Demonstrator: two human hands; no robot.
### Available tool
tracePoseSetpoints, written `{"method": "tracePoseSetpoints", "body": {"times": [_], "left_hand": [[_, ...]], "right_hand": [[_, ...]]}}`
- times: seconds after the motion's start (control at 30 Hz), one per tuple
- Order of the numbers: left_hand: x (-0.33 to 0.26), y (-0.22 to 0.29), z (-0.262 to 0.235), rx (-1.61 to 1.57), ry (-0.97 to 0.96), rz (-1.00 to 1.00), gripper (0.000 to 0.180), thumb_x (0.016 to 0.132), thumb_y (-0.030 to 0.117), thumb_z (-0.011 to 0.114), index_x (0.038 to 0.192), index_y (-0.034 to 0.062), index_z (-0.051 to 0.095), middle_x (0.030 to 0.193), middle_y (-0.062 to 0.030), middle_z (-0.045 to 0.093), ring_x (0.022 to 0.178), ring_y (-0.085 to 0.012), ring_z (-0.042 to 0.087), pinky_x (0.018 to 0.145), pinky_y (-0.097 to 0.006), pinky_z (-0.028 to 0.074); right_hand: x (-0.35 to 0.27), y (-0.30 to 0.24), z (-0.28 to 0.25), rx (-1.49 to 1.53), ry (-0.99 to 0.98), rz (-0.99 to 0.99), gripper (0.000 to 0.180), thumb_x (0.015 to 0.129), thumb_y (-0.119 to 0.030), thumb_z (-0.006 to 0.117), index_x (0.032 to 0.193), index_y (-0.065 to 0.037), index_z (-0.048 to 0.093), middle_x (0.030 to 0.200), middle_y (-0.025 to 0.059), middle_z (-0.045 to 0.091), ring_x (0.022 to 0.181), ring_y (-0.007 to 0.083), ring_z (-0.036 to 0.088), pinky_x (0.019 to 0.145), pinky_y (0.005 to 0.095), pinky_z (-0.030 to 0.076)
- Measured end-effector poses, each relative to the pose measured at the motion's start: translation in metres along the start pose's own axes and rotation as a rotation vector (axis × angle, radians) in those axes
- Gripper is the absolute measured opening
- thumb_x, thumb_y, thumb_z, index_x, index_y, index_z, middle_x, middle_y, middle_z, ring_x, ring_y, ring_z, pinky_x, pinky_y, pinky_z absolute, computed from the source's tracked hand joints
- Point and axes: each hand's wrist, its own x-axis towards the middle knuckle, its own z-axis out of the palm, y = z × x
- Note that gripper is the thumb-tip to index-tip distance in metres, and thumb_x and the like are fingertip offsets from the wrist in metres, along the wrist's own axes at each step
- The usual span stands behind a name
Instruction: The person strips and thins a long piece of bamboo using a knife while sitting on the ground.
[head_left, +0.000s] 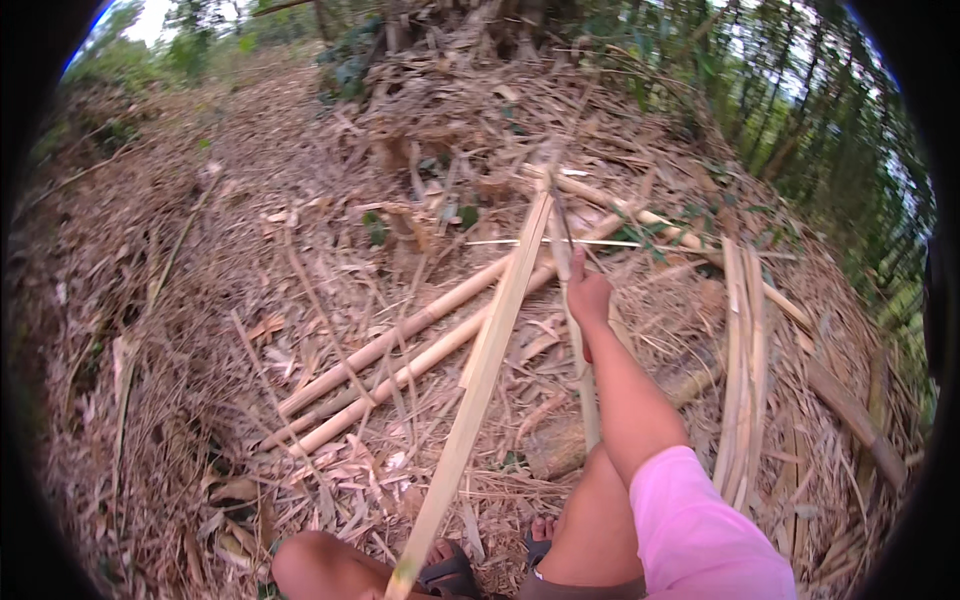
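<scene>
My right hand is closed, reaching forward on an outstretched arm with a pink sleeve. From its fingers a thin dark knife blade points away from me; its handle is hidden in the grip. The blade lies between two pale bamboo strips that meet near its tip. The left one, a long bamboo strip, runs from the lower edge up to that meeting point. The other, a greyer bamboo strip, passes under my right hand and down beside my knee. My left hand is out of the picture.
Several bamboo poles lie crossed on the littered ground ahead. Split strips rest at the right, near a thick bamboo piece. A stump stands farther off, with bamboo growth at the upper right. My bent knees and sandalled feet are below.
</scene>
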Motion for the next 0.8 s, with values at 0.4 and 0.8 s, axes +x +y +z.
{"method": "tracePoseSetpoints", "body": {"times": [0.4,0.8], "left_hand": [[0.127,0.175,0.001,-0.336,-0.244,0.412,0.026,0.106,0.035,0.037,0.102,0.0123,0.049,0.057,0.0029,0.039,0.034,-0.0071,0.028,0.033,-0.021,0.023],[0.153,0.151,0.005,-0.316,-0.203,0.338,0.032,0.103,0.035,0.031,0.089,0.0114,0.047,0.054,0.0029,0.036,0.038,-0.0069,0.030,0.037,-0.023,0.025]], "right_hand": [[-0.095,-0.147,0.002,0.485,-0.265,-0.293,0.073,0.099,-0.059,0.038,0.066,0.002,0.058,0.054,0.0138,0.052,0.053,0.0281,0.054,0.055,0.0406,0.041],[-0.202,-0.198,-0.035,0.332,-0.457,-1.092,0.061,0.084,-0.064,0.060,0.072,-0.004,0.062,0.064,0.0074,0.057,0.052,0.0241,0.061,0.048,0.0343,0.051]]}}
